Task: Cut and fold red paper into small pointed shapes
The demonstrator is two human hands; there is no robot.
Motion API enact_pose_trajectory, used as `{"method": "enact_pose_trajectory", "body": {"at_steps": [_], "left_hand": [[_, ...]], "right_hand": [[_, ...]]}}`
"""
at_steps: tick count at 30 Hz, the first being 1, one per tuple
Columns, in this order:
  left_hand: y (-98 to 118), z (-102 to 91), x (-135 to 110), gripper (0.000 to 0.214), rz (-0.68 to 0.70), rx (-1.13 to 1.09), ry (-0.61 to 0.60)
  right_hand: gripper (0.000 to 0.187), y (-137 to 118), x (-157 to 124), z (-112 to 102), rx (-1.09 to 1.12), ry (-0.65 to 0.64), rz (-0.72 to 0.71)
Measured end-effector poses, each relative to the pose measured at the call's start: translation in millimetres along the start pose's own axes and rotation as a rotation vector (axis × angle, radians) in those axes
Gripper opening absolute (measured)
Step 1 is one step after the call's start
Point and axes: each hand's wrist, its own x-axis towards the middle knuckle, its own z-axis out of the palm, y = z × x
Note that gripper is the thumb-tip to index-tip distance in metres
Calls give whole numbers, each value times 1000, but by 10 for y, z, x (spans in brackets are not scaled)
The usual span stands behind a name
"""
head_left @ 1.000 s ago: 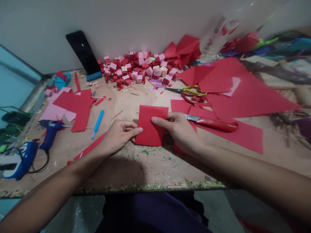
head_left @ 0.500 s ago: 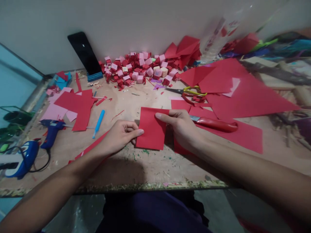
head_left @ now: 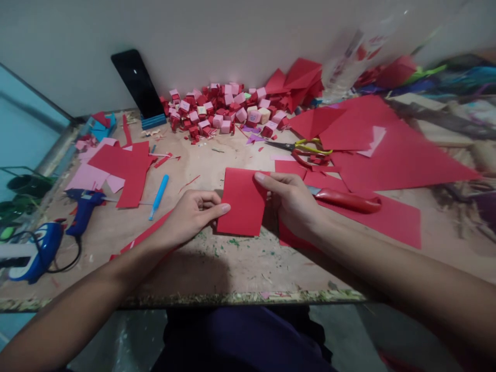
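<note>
A small rectangle of red paper [head_left: 243, 204] is held between my two hands, just above the wooden tabletop. My left hand [head_left: 196, 213] pinches its left edge, thumb on top and fingers behind. At the upper right corner, my right hand [head_left: 291, 195] grips it with the thumb on the front; the other fingers are mostly hidden behind the sheet. A red-handled knife [head_left: 346, 200] lies beyond my right hand on red paper sheets [head_left: 395, 219]. Left of my left hand rests a light-blue pen-like tool [head_left: 158, 196]. Scissors [head_left: 296, 148] with yellow and red handles lie farther back.
A heap of small pink and red paper cubes [head_left: 225, 111] sits against the wall, beside a phone [head_left: 137, 85] on a blue stand. Blue glue gun [head_left: 85, 206] and paper scraps [head_left: 132, 173] are at left. Large red sheets [head_left: 387, 160] and a clear bottle [head_left: 352, 64] are at right.
The red paper's upper right corner has shifted slightly under my right thumb, which sits a little higher and farther right. Both hands keep their hold; the whole view has moved slightly.
</note>
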Motion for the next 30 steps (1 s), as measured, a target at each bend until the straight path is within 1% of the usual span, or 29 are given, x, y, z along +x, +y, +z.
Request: {"method": "enact_pose_trajectory", "body": {"at_steps": [5, 7, 11, 14, 18, 22, 26, 30], "left_hand": [[-76, 5, 34, 29, 57, -67, 64], [-70, 6, 36, 26, 45, -68, 46], [-26, 2, 20, 22, 17, -115, -50], [-39, -5, 15, 23, 28, -192, -44], [-126, -20, 37, 26, 50, -319, -35], [-200, -39, 71, 25, 74, -415, 25], [-238, -46, 93, 23, 93, -403, 80], [-263, -42, 103, 24, 109, -390, 134]], "right_hand": [[30, 18, -20, -1, -43, -41, 36], [28, 34, -28, 0, -51, -35, 49], [26, 42, -36, 11, -33, -37, 58], [26, 32, -45, 17, -21, -52, 66], [24, 28, -69, 16, -37, -64, 85], [26, 28, -101, 15, -71, -105, 116], [32, 33, -114, 19, -102, -140, 126], [35, 40, -89, 21, -90, -133, 90]]}}
